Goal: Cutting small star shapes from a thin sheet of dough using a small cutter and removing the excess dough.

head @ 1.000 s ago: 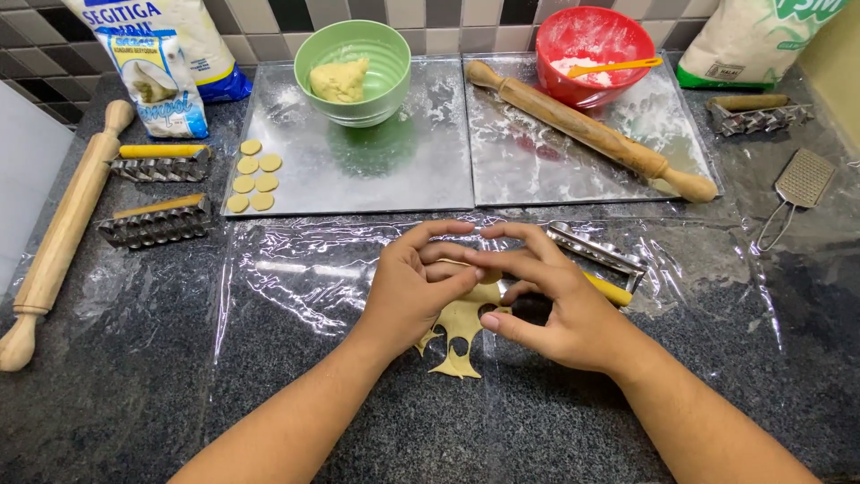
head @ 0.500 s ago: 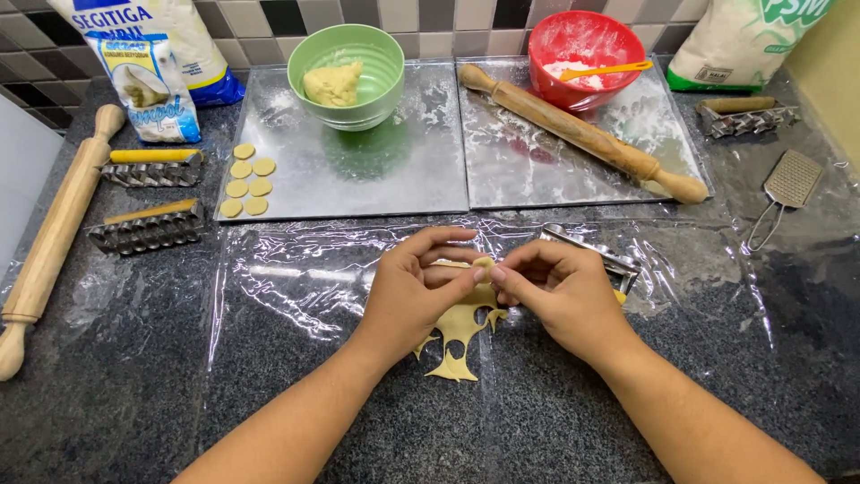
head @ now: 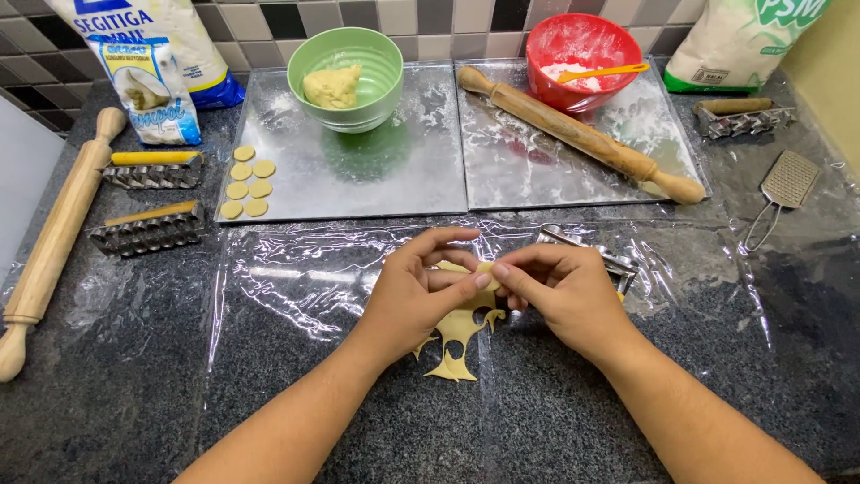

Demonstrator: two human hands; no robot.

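My left hand [head: 415,291] and my right hand [head: 560,291] meet over a clear plastic sheet [head: 296,287] and together pinch a small piece of pale dough [head: 485,271] between their fingertips. Below them lies a thin, ragged leftover sheet of dough [head: 457,341] with round holes cut from it. A metal cutter [head: 609,262] lies just behind my right hand, partly hidden by it.
Several round dough discs [head: 247,186] lie on the left metal tray [head: 358,179]. A green bowl [head: 346,64] holds dough; a red bowl [head: 582,49] holds flour. Rolling pins [head: 578,134] [head: 49,246], metal cutters [head: 143,231] [head: 742,116], a grater [head: 786,182] and bags surround them.
My hands have drawn together and lifted slightly; the fingertips now pinch a bit of dough above the leftover sheet, where earlier they worked lower against it.
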